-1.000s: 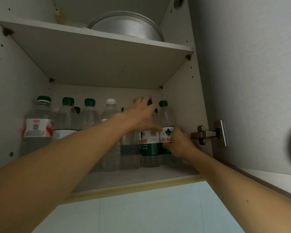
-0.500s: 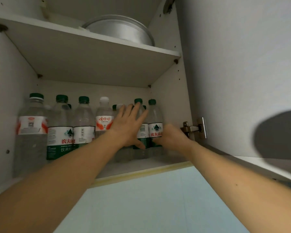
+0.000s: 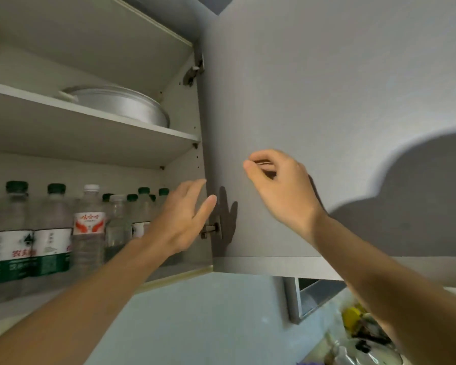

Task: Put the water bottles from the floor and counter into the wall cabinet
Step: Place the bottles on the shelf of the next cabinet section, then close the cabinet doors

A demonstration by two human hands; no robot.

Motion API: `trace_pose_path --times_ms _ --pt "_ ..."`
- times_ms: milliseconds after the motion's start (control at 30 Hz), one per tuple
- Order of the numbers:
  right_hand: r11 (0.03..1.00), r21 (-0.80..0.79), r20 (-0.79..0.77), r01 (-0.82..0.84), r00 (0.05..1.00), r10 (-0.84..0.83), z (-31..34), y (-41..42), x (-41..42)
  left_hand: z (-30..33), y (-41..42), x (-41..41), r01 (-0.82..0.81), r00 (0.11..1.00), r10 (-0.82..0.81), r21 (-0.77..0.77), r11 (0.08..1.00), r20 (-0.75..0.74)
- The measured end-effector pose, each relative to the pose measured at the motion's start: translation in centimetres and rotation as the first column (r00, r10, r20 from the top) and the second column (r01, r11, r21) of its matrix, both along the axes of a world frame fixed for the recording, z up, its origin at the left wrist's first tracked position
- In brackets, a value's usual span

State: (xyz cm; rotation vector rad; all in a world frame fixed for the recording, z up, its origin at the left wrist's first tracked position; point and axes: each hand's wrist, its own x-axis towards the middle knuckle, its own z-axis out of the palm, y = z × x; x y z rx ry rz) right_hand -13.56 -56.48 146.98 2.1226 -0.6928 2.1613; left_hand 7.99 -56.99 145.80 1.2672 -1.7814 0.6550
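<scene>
- Two hands are up at the wall cabinet (image 3: 184, 159) and neither holds anything: the left hand (image 3: 181, 219) is spread with straight fingers, just in front of the cabinet's right edge; the right hand (image 3: 279, 185) hangs loosely curled, empty, before the open door (image 3: 327, 101).
- Several water bottles (image 3: 50, 246) stand upright in close rows on the lower shelf (image 3: 16, 309), to the left of the left hand and behind it. The nearest ones sit just past its knuckles.
- Risk one: a backward sweep of the left hand or forearm could clip the front row. The bottles are tall, narrow and packed; one knocked over would likely topple its neighbours or roll off the shelf edge.
- Risk two: the left fingertips lie right beside the lower hinge (image 3: 211, 229). If the door swings in while they are there, they could be pinched.
- Risk three: the front bottles stand near the shelf lip, so a door closed hard might strike them or fail to shut. How far they stand back cannot be told from this angle.
- Risk four: the metal pan (image 3: 121, 104) on the upper shelf (image 3: 116, 122) above the left hand could rattle or shift if the cabinet is jolted.
- Whether any bottles are left on the counter or floor cannot be told; only cluttered items (image 3: 363, 333) below the right forearm show, too blurred to name.
</scene>
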Motion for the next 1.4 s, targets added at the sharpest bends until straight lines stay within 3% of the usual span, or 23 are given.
trace_pose_path --times_ms 100,200,367,467,500,567,633,733,833,1067,1267,1400 --pt "0.997 -0.078 0.088 -0.010 0.996 0.017 0.6 3.7 -4.9 -0.2 1.4 -4.9 0.043 0.999 -0.043 0.005 0.999 -0.011" --pt "0.979 -0.187 0.139 0.081 0.989 -0.056 0.5 6.8 -9.6 -0.6 2.5 -10.6 0.128 0.988 -0.126 0.021 0.992 -0.085" --pt "0.868 -0.282 0.119 0.410 0.912 -0.392 -0.8 9.5 -16.6 -2.3 3.8 -20.6 0.186 0.963 -0.187 -0.024 0.982 -0.192" --pt "0.798 -0.168 0.189 0.579 0.813 -0.550 -0.6 9.5 -20.5 -2.8 4.6 -25.0 0.208 0.957 -0.204 -0.001 0.978 -0.207" --pt "0.845 -0.064 0.176 0.530 0.840 -0.513 -0.5 9.3 -21.4 -2.8 4.8 -26.0 0.209 0.958 -0.200 0.025 0.978 -0.205" --pt "0.952 0.180 0.167 0.248 0.946 -0.278 -0.9 8.8 -22.6 -2.7 5.3 -27.3 0.182 0.969 -0.163 0.088 0.979 -0.187" --pt "0.962 0.261 0.186 0.079 0.974 -0.130 -1.8 8.3 -23.2 -2.6 5.9 -27.9 0.141 0.983 -0.120 0.156 0.978 -0.141" --pt "0.973 0.208 0.215 0.097 0.966 -0.142 -2.7 8.8 -23.6 -2.8 7.3 -28.1 0.136 0.989 -0.118 0.227 0.964 -0.094" --pt "0.989 0.140 0.193 0.053 0.978 -0.080 -3.0 10.9 -22.7 -2.5 9.3 -26.9 0.202 0.972 -0.168 0.217 0.955 -0.162" --pt "0.970 0.042 0.217 -0.240 0.950 0.225 -4.0 18.5 -16.2 -2.1 17.1 -19.5 0.432 0.883 -0.375 0.172 0.885 -0.283" --pt "0.847 -0.004 0.139 -0.531 0.839 0.527 -4.9 23.3 -7.2 -1.6 24.6 -12.4 0.580 0.753 -0.507 0.061 0.812 -0.420" --pt "0.790 -0.035 0.089 -0.612 0.786 0.612 -5.7 24.5 -0.2 -1.2 29.2 -7.6 0.584 0.736 -0.536 -0.012 0.811 -0.413"
